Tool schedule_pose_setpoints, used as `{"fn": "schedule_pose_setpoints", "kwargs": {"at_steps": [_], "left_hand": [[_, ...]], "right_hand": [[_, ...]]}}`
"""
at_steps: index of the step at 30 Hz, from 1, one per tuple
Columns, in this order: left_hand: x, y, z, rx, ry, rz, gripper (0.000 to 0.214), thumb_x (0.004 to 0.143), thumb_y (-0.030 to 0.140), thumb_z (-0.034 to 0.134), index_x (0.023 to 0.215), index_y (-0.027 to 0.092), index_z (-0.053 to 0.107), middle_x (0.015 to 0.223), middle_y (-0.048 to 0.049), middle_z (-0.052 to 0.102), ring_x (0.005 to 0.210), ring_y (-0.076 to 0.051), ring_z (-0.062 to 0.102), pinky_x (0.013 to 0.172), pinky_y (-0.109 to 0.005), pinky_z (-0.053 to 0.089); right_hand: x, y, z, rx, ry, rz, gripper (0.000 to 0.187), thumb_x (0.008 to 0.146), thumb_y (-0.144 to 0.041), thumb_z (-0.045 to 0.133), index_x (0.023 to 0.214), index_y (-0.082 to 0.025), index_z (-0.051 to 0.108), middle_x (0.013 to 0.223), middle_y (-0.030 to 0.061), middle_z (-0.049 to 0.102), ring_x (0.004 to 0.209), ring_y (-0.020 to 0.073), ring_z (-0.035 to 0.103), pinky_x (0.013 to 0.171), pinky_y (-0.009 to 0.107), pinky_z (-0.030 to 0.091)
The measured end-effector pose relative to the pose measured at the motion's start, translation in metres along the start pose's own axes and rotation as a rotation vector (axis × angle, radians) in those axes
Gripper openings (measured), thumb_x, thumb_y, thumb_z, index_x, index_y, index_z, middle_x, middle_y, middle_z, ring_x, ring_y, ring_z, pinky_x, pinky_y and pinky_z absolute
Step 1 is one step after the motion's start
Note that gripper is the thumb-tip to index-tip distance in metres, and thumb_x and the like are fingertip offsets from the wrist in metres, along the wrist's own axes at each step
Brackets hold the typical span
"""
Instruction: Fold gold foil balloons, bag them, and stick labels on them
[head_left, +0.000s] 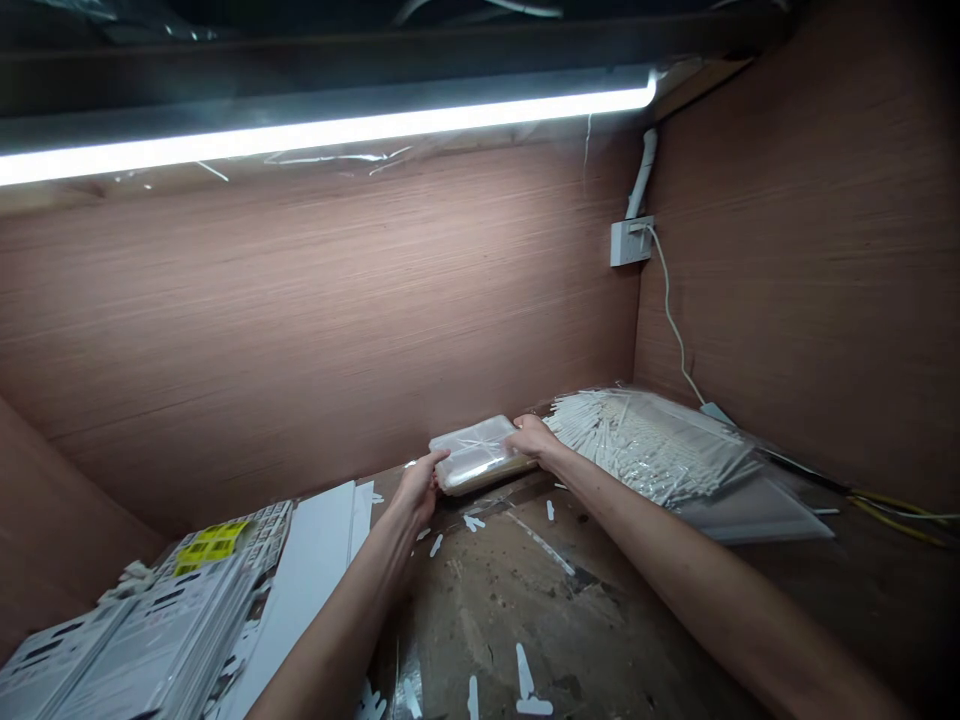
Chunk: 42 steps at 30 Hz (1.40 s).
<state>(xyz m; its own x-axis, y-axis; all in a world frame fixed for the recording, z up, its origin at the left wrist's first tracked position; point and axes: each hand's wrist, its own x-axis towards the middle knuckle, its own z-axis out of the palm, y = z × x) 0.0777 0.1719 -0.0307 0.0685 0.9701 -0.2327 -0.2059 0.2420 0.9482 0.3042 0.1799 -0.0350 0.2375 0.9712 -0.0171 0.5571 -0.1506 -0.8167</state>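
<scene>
Booth: wood-panelled walls (337,330), lit tube light (360,123) spanning 10 to 1 o'clock, white socket (631,242) at 2 with a cord (673,315) plugged in.
Counter: brown, scuffed counter (637,610), white scraps (524,675) scattered around 6 o'clock.
Clear packet stack: the clear packet stack (476,462) is just below center at 6 o'clock, near the back wall, between both hands; whitish band-like lines cross its top.
Left hand: left hand (420,490) on the stack's 8 o'clock side, fingers clamped on its edge, thumb on top.
Right hand: right hand (534,440) at its 3 o'clock side, fingers clamped on that edge.
4 o'clock: heap of white sticks (652,445) in clear plastic, just beside right hand.
8 o'clock: printed sleeves (142,635), yellow label (212,545).
7-8 o'clock: white sheets (311,560), beside the sleeves.
</scene>
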Motion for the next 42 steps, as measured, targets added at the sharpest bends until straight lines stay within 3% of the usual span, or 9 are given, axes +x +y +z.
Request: {"fn": "schedule_pose_setpoints", "kwargs": {"at_steps": [7,11,15,18,23,27,31,37,42], "left_hand": [[-0.013,0.018,-0.003,-0.123,-0.013,0.131,0.053,0.069,0.017,0.089,0.114,0.01,0.061,0.088,-0.0129,0.074,0.068,-0.022,0.072,0.067,-0.036,0.062],[-0.04,0.032,-0.012,-0.099,0.018,0.251,0.058,0.065,0.01,0.086,0.117,0.012,0.059,0.096,-0.0127,0.074,0.071,-0.021,0.072,0.065,-0.034,0.061],[-0.089,0.04,-0.034,-0.077,-0.019,0.3,0.063,0.066,0.019,0.086,0.123,0.014,0.06,0.107,-0.0135,0.074,0.08,-0.025,0.073,0.066,-0.034,0.061],[-0.128,0.03,-0.057,-0.076,-0.071,0.256,0.067,0.068,0.027,0.086,0.128,0.016,0.06,0.11,-0.0127,0.074,0.085,-0.028,0.073,0.068,-0.034,0.061],[-0.168,-0.01,-0.087,-0.077,-0.031,0.069,0.063,0.069,0.028,0.083,0.127,0.019,0.06,0.108,-0.0103,0.075,0.09,-0.032,0.074,0.069,-0.037,0.061],[-0.176,-0.032,-0.091,-0.078,-0.074,-0.025,0.058,0.068,0.028,0.084,0.121,0.017,0.063,0.107,-0.0116,0.075,0.091,-0.033,0.074,0.07,-0.038,0.06],[-0.178,-0.041,-0.089,-0.098,-0.133,-0.009,0.055,0.072,0.028,0.083,0.121,0.016,0.063,0.11,-0.0118,0.075,0.098,-0.032,0.072,0.077,-0.037,0.058],[-0.17,-0.058,-0.094,-0.122,-0.119,0.005,0.049,0.074,0.027,0.083,0.116,0.015,0.062,0.108,-0.0112,0.074,0.095,-0.028,0.071,0.079,-0.035,0.056],[-0.168,-0.063,-0.097,-0.093,-0.136,0.019,0.054,0.076,0.029,0.082,0.123,0.015,0.059,0.108,-0.011,0.073,0.094,-0.028,0.07,0.08,-0.038,0.057]], "right_hand": [[-0.017,-0.014,0.016,0.159,-0.059,-0.1,0.037,0.1,-0.036,0.064,0.131,-0.016,0.06,0.128,0.0104,0.064,0.107,0.0232,0.067,0.089,0.044,0.059],[-0.036,-0.038,-0.007,0.11,-0.052,-0.238,0.038,0.098,-0.034,0.067,0.131,-0.016,0.06,0.122,0.0094,0.067,0.1,0.0211,0.068,0.085,0.04,0.06],[-0.068,-0.063,-0.036,-0.031,-0.071,-0.421,0.052,0.078,-0.024,0.083,0.127,-0.019,0.065,0.101,0.0044,0.075,0.091,0.0196,0.07,0.077,0.028,0.056],[-0.097,-0.078,-0.046,-0.164,-0.12,-0.55,0.035,0.074,-0.025,0.084,0.107,-0.022,0.076,0.089,0.0022,0.076,0.087,0.0215,0.07,0.076,0.03,0.053],[-0.138,-0.092,-0.038,-0.298,-0.097,-0.711,0.016,0.087,-0.025,0.07,0.1,-0.022,0.079,0.099,0.0051,0.075,0.093,0.0245,0.067,0.085,0.038,0.049],[-0.156,-0.094,-0.021,-0.367,-0.303,-0.901,0.018,0.093,-0.03,0.066,0.087,-0.021,0.08,0.092,0.003,0.075,0.082,0.017,0.067,0.075,0.029,0.048],[-0.172,-0.089,0.004,-0.475,-0.516,-0.848,0.024,0.089,-0.041,0.071,0.081,-0.021,0.081,0.079,0.0038,0.075,0.07,0.0156,0.065,0.062,0.028,0.041],[-0.188,-0.083,0.031,-0.719,-0.402,-0.817,0.016,0.084,-0.029,0.069,0.076,-0.019,0.078,0.074,0.0069,0.075,0.068,0.0203,0.066,0.057,0.03,0.031],[-0.189,-0.084,0.029,-0.771,-0.481,-0.825,0.025,0.093,-0.028,0.057,0.083,-0.016,0.076,0.083,0.0107,0.076,0.073,0.022,0.068,0.059,0.03,0.034]]}}
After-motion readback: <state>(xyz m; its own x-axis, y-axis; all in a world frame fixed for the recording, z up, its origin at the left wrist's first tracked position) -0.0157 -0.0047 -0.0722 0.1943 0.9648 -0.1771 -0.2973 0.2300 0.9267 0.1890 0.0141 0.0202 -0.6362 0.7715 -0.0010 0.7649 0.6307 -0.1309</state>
